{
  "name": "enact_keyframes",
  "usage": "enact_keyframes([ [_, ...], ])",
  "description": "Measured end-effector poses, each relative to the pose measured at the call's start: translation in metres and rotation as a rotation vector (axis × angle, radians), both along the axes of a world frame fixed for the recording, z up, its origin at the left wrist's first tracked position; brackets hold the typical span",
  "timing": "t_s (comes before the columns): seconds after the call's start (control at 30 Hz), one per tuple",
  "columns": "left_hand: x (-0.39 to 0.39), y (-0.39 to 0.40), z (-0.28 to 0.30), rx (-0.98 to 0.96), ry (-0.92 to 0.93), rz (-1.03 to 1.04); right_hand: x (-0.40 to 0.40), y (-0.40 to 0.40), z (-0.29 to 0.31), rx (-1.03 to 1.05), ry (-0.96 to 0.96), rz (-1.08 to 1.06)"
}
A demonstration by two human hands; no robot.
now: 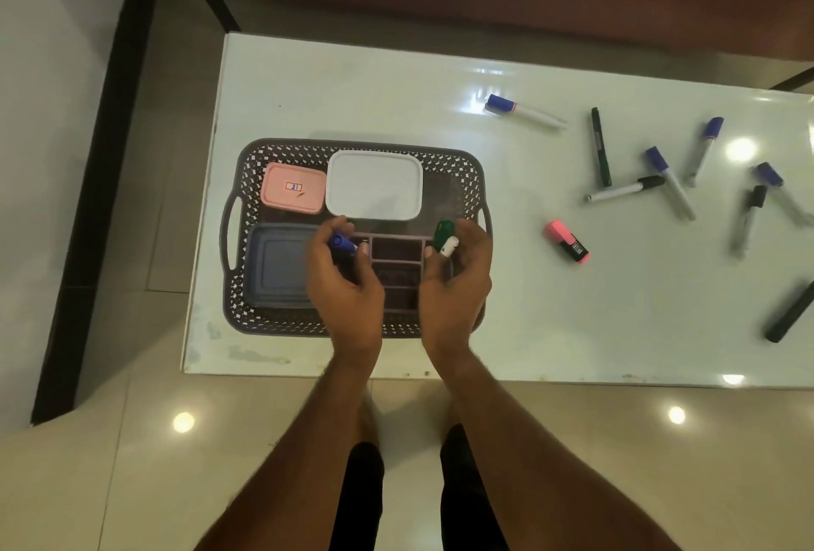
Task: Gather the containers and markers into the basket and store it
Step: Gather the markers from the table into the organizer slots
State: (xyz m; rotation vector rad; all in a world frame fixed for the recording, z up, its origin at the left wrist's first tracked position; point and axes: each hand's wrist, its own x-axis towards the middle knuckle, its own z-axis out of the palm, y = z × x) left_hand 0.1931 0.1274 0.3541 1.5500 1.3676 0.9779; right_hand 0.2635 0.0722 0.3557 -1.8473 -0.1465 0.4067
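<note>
Left grip [341, 262] holds blue marker [342, 241] over basket [246, 162], right grip [458, 262] green marker [444, 237]

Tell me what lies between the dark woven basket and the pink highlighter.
Head view: only bare glossy white tabletop between basket and highlighter.

A glossy white table [352, 79] stands on a tiled floor [132, 440]. On it lie a basket [471, 171] at left, a pink highlighter [567, 241] and scattered markers [669, 182] at right.
</note>
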Motion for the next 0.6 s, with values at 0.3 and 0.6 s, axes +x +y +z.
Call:
enact_keyframes([
  [0.3, 0.018, 0.007, 0.018, 0.197, 0.062, 0.128, 0.03, -0.01, 0.015, 0.06, -0.067, 0.101],
  [0.6, 0.123, 0.004, 0.041, 0.378, 0.056, -0.099, 0.146, -0.04, 0.014, -0.052, -0.384, 0.172],
])
